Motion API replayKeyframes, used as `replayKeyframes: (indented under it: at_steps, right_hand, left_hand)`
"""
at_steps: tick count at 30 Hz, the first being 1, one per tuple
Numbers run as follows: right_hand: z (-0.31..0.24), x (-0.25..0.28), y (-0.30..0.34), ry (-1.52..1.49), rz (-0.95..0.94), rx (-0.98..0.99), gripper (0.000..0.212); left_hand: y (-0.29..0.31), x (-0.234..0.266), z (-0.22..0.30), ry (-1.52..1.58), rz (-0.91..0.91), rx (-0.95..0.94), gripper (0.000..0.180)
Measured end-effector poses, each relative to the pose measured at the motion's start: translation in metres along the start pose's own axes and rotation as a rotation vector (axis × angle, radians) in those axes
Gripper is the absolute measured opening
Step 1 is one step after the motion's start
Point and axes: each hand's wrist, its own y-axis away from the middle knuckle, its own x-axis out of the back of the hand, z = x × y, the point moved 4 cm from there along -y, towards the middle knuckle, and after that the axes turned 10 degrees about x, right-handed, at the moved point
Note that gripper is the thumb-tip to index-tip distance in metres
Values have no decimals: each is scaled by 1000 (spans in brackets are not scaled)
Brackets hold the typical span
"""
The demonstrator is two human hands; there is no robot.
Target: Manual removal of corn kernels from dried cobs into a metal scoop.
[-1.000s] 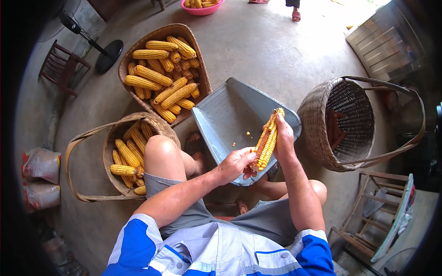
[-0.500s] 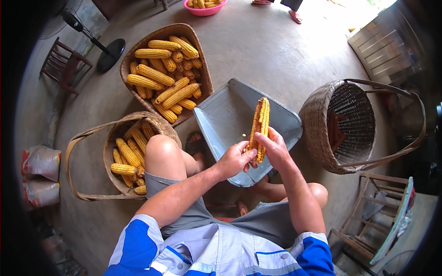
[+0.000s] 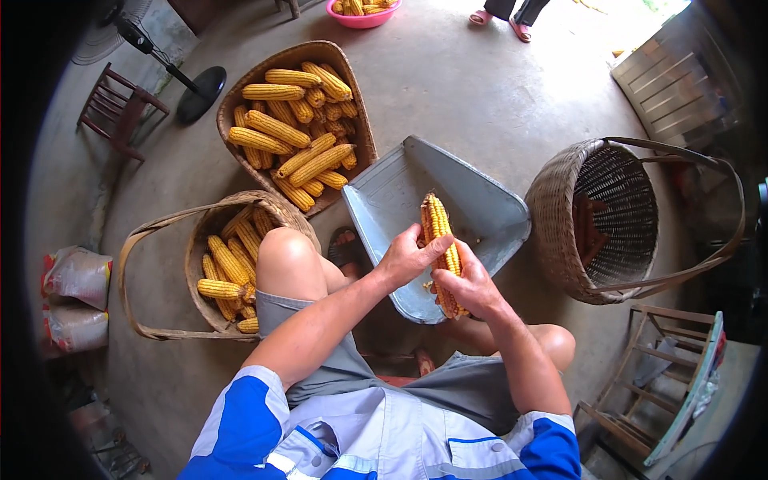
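Note:
A yellow ear of corn point(image 3: 437, 218) is held upright and slightly tilted between my hands, over a grey metal scoop-shaped pan point(image 3: 384, 192). My left hand point(image 3: 410, 259) wraps its upper-middle part, with the thumb pressed across the kernels. My right hand point(image 3: 470, 280) grips the lower part, thumb on the front. Gaps between the kernel rows show along the ear. A few loose kernels lie in the pan, partly hidden by my hands.
A woven tray point(image 3: 228, 128) heaped with corn ears stands beyond my left knee, a handled basket point(image 3: 192, 264) of ears beside it. At right stands a basket point(image 3: 552, 216) holding reddish cobs. A pink basin point(image 3: 364, 18) and a person's feet point(image 3: 520, 30) are far off.
The ear has shifted down and left. My left hand has moved up along it, and my right hand now grips it lower. The distant person's feet have moved slightly.

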Motion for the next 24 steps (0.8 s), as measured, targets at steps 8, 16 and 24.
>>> replayKeyframes:
  at_steps: [8, 16, 24]
  right_hand:
    - [0, -7, 3, -128, -17, -68, 62]
    - [6, -2, -3, -161, -1, -19, 60]
    - [16, -13, 0, -10, -24, -1, 67]
  left_hand:
    - [2, -2, -8, 77, -61, -15, 47]
    - [5, -2, -2, 104, -21, -87, 44]
    - [-2, -2, -4, -101, 305, -187, 58]
